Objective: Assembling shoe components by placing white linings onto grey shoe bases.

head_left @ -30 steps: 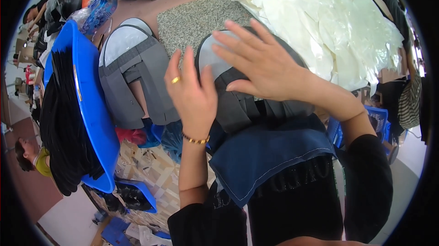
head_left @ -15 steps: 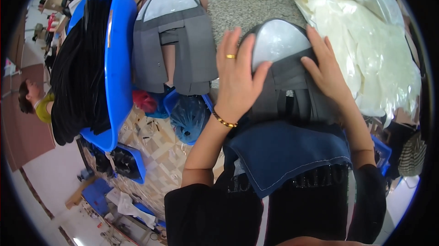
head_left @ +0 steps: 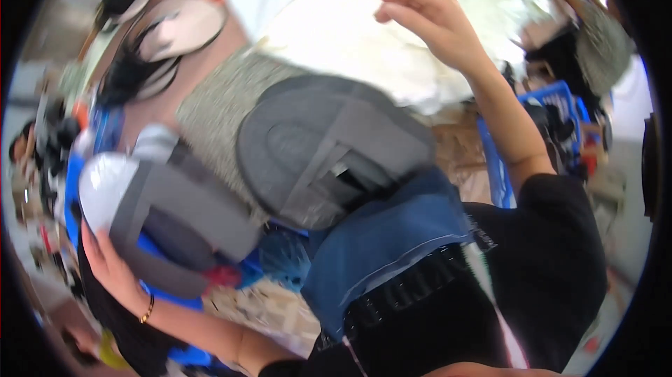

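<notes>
My left hand point(head_left: 112, 268) grips the outer edge of a flat grey fabric piece point(head_left: 210, 205) with a shiny white rounded end; part of its fingers is hidden. That piece lies slanted over another grey piece, whose white end point(head_left: 155, 142) shows beyond it. In front of me a stack of grey fabric pieces point(head_left: 301, 132) rests partly on a speckled foam slab point(head_left: 217, 97), its rounded end all grey. My right hand point(head_left: 434, 23) hovers above a heap of white sheets point(head_left: 350, 34), fingers loosely bent and apart, with nothing visible in them. The picture is blurred.
A blue plastic crate point(head_left: 500, 160) stands by my right arm. Blue plastic bags point(head_left: 283, 258) sit below the table edge, near a red bundle point(head_left: 222, 276). Black-strapped pale items point(head_left: 182, 27) lie at the far left. A blue cloth point(head_left: 392, 237) covers my lap.
Both hands have parted from the middle stack. My left hand has gone left with the white-ended piece, uncovering an all-grey end; my right hand has risen over the white sheets. The view has turned.
</notes>
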`<action>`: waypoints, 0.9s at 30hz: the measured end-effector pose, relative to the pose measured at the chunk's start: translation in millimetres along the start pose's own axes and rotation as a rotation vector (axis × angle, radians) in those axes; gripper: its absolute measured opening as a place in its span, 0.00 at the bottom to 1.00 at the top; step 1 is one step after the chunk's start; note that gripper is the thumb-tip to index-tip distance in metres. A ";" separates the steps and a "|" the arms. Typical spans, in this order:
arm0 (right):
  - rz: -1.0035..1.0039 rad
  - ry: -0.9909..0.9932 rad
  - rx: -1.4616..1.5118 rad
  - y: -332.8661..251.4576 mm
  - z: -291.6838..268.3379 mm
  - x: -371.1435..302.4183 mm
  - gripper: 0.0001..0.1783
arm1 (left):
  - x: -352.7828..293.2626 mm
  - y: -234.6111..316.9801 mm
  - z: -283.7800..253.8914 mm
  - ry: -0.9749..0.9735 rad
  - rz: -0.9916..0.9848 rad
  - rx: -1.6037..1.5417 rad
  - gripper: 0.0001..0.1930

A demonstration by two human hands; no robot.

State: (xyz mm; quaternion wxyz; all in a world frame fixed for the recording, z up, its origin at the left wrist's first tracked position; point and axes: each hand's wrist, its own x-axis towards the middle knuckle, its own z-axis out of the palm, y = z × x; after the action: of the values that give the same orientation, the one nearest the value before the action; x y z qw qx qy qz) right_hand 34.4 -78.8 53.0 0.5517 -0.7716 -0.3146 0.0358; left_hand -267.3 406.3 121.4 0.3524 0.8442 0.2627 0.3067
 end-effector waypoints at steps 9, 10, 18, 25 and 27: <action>0.177 0.043 -0.787 55.2 -71.8 -47.6 0.13 | -4.9 64.6 151.1 -0.201 0.484 0.357 0.18; 0.108 0.004 -0.893 60.9 -73.1 -52.2 0.13 | -17.1 98.6 188.9 -0.367 0.591 0.289 0.17; 0.372 -0.126 -0.793 60.8 -109.5 -56.8 0.10 | -75.7 196.6 387.0 -0.882 1.004 -0.080 0.16; 0.391 -0.115 -0.605 83.5 -132.7 -60.3 0.10 | -88.8 235.8 508.9 -0.910 1.056 -0.076 0.12; 0.422 -0.122 -0.555 86.0 -136.3 -62.4 0.09 | -95.0 242.3 526.4 -0.935 1.094 -0.071 0.10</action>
State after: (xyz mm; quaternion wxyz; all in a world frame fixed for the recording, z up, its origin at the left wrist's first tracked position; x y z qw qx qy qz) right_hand 77.7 -241.1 12.6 0.2818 -0.9365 -0.1783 0.1083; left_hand 93.9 -33.4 -23.6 0.2511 0.8858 -0.3864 0.0540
